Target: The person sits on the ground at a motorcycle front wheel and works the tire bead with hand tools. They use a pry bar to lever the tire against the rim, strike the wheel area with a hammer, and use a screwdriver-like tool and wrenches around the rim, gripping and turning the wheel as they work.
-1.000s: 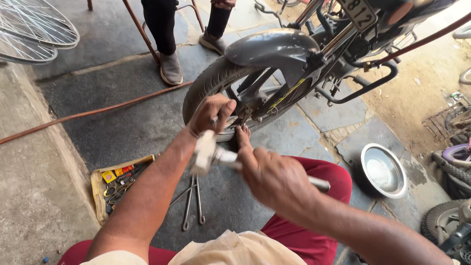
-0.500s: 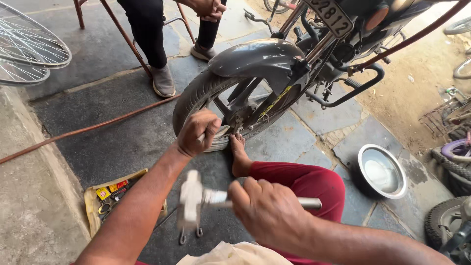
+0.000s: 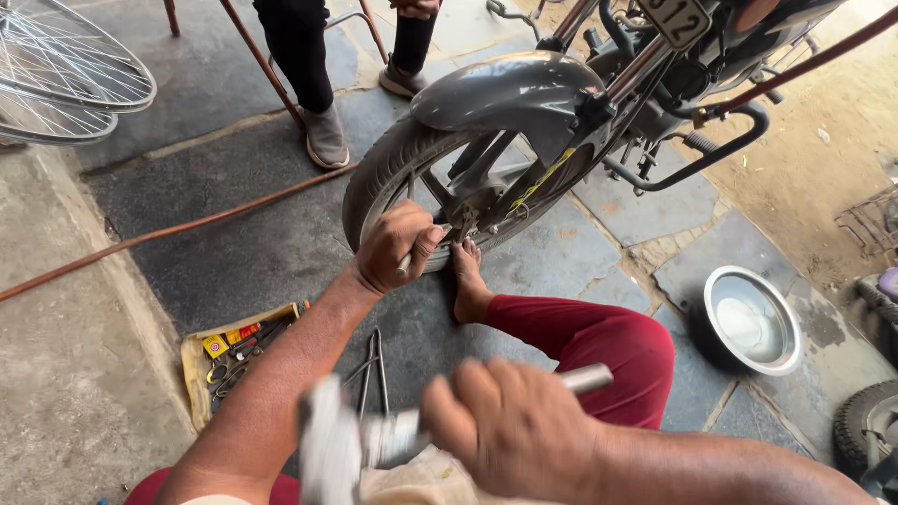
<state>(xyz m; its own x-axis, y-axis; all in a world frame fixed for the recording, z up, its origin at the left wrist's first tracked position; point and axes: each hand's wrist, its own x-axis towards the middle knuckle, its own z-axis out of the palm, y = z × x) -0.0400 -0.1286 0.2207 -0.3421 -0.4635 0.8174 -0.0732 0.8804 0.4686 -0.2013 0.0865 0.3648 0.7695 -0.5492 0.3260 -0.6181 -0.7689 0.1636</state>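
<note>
My left hand (image 3: 398, 248) is closed around a thin metal rod whose tip rests near the axle of the motorcycle's rear wheel (image 3: 412, 168). Close to the camera, my right hand (image 3: 510, 430) grips the metal handle of a hammer (image 3: 341, 449), its blurred pale head at the lower left. My bare foot (image 3: 468, 281) presses against the tyre, below the grey mudguard (image 3: 505, 89). My leg in red trousers (image 3: 585, 337) is bent on the stone floor.
A yellow cloth with small tools (image 3: 229, 360) and long wrenches (image 3: 374, 374) lie on the floor at left. A steel bowl (image 3: 753, 318) sits at right. Another person's legs (image 3: 313, 84) stand behind the wheel. A bicycle wheel (image 3: 65, 75) leans at top left; a copper-coloured hose (image 3: 178, 229) crosses the floor.
My right hand has drawn the hammer back down toward me, away from the wheel. The left hand stays at the wheel with the rod. The view has tilted lower.
</note>
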